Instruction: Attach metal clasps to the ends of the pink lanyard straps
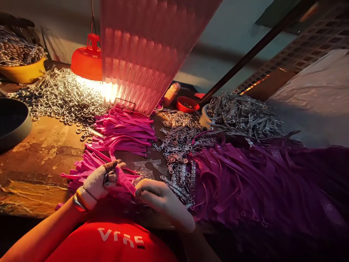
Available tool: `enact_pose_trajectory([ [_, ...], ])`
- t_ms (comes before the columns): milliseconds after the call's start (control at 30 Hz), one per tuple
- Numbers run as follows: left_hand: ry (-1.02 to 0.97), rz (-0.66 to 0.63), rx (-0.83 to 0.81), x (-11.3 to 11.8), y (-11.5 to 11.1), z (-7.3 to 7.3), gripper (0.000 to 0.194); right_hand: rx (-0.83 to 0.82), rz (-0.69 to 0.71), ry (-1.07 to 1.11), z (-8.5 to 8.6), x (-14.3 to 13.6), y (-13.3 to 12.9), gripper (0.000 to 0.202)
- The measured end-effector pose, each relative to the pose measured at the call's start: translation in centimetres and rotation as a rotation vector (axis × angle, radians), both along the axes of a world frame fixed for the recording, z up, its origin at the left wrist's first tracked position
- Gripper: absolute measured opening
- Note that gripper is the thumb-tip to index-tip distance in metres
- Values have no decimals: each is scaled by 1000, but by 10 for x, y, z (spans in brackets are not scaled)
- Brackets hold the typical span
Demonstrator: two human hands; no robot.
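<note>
And here's the pink strap [125, 180], right between the two hands, on the wearer's side of the lamp [86, 62] and a bit to its right! The left hand [95, 185] has it pinched, fingers curled tight; the right hand [160, 200] is folded nearly closed, fingertips at the strap's lower end, though whether they grip it I can't tell. Pink bundles [122, 127] crowd just beyond the hands, nearer than the lamp and to its right. Now for room: the widest stretch of exposed wood on the table [46, 145] runs left of the left hand, nearer than the lamp, as far as the dark round tray [25, 127]. The near table edge passes close by both wrists, on the side away from the lamp. Tighter over here, well right of the lamp: metal links [178, 160] sit just past the right hand, and a heap of purple straps [240, 178] packs that side solidly.
</note>
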State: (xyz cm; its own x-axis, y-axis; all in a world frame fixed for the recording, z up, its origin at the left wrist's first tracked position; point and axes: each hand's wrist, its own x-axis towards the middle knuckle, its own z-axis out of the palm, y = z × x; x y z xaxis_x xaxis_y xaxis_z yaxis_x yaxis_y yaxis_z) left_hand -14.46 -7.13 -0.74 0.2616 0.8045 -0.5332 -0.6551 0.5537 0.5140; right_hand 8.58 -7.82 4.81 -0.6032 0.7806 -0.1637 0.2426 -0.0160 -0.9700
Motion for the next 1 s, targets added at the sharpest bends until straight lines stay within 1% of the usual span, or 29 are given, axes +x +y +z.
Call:
enact_pose_trajectory([
  [67,-38,79,-12,-21,5,-5,18,48,100,-54,5,6,-14,22],
  [133,-36,134,-10,-42,8,-4,17,77,162,-105,5,12,-24,21],
  [200,20,167,19,-59,7,2,18,93,243,-134,2,14,-30,19],
  [267,121,163,74,-67,3,11,17,140,304,-144,-2,10,-33,17],
  [300,165,157,101,-68,0,17,14,187,300,-143,-3,5,-32,16],
  [333,204,148,122,-65,-3,23,10,243,263,-138,-4,-1,-31,15],
  [367,242,129,142,-61,-6,28,7,303,198,-131,-5,-8,-29,14],
  [433,330,41,197,-48,-13,37,10,417,28,-109,-7,-24,-23,16],
  [467,391,-34,247,-41,-17,39,14,470,-46,-107,-7,-32,-18,19],
  [533,518,-198,365,-29,-24,41,28,589,-148,-159,-9,-44,-10,23],
  [567,566,-261,412,-24,-27,41,35,654,-171,-224,-9,-48,-6,24],
  [633,634,-328,459,-18,-30,39,41,772,-167,-415,-9,-53,-3,23],
  [700,688,-351,471,-16,-31,38,39,873,-124,-606,-8,-54,-5,19],
  [767,770,-404,498,-15,-30,41,37,972,-76,-735,-7,-53,-10,15],
  [800,828,-445,535,-15,-28,42,36,1019,-63,-771,-8,-52,-12,15],
  [867,974,-519,658,-16,-24,45,31,1102,-69,-799,-12,-51,-15,15],
  [933,1117,-565,794,-18,-18,45,23,1162,-112,-793,-20,-50,-17,16],
  [1000,1177,-602,863,-18,-14,41,18,1196,-165,-782,-30,-51,-17,17],
])
